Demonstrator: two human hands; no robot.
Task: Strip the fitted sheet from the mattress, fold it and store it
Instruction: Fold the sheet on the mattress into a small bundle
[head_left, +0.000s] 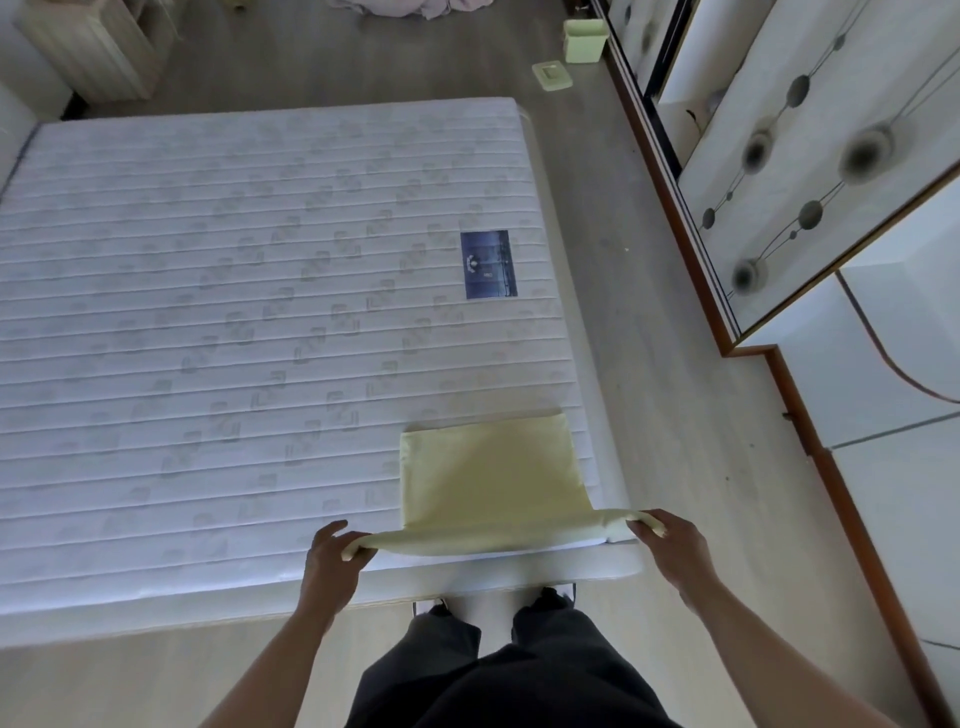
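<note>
Yellow sheet (493, 478) on mattress (208, 312) | both hands grip | wardrobe (810, 171) right

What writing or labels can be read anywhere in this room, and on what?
None can be read.
Blue label on the mattress: pale emblem and print, too blurred to read.
Woven grey pattern on the mattress top: block shapes, not legible as letters.
Folded yellow sheet: plain, no text.

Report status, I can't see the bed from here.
Left hand and right hand each grip folded pale yellow fabric sheet. Sheet on bare white quilted mattress. Nothing obstructing.
</note>
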